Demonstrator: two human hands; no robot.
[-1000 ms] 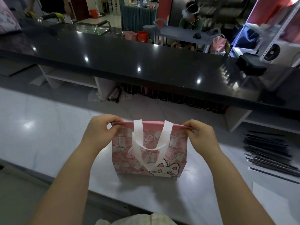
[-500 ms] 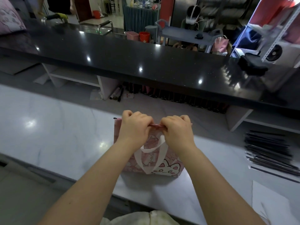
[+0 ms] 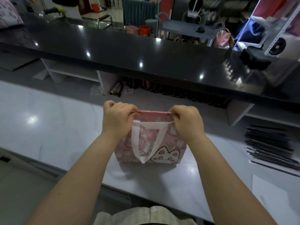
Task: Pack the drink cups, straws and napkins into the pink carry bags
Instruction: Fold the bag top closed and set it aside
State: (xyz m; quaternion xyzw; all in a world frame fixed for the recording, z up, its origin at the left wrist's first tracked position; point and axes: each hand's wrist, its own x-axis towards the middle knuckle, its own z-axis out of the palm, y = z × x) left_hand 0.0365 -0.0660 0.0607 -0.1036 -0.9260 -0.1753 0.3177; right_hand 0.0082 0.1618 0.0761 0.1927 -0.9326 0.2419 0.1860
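A pink carry bag (image 3: pixel 151 148) with a white cat print and white handles stands upright on the white marble counter (image 3: pixel 48 127). My left hand (image 3: pixel 117 119) pinches the top rim of the bag at its left side. My right hand (image 3: pixel 188 122) pinches the same rim at its right side. The bag's mouth looks pressed shut between them, and its inside is hidden. A pile of black wrapped straws (image 3: pixel 269 146) lies on the counter at the far right. White napkins (image 3: pixel 274 192) lie at the lower right. No cups show.
A raised black bar top (image 3: pixel 146 54) runs across behind the counter, with a black object (image 3: pixel 254 60) on its right end. Shelves sit under it. A person sits at a grey cart (image 3: pixel 186 28) in the background.
My hands went from the bag's outer corners to meeting at the middle of the rim, then spread apart again along the rim. The bag stays upright on the counter.
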